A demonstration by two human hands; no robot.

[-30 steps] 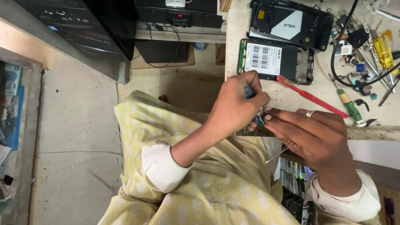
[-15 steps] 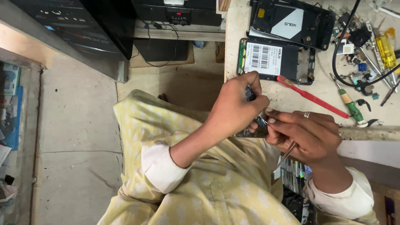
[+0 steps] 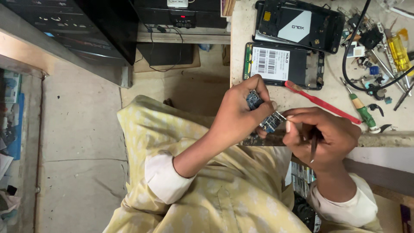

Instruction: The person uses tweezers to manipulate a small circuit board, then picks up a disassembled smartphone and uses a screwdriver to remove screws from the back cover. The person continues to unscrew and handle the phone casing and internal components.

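A person in a pale yellow garment with a faint white leaf-like print; white cuffs folded back above both wrists; left hand [image 3: 239, 114] bare; right hand [image 3: 321, 133] bare, fingernails short and light.

A bare concrete floor [image 3: 82, 142] — grey, cracked and stained — is seen to the left of the hands. A pale, scuffed workbench [image 3: 336, 116] lies beyond and to the right of them, its worn edge just beneath. A dark cabinet [image 3: 99, 30] is set up and to the left, a low wooden shelf [image 3: 181, 38] beside it — cables trail below. Soft, even light falls throughout.
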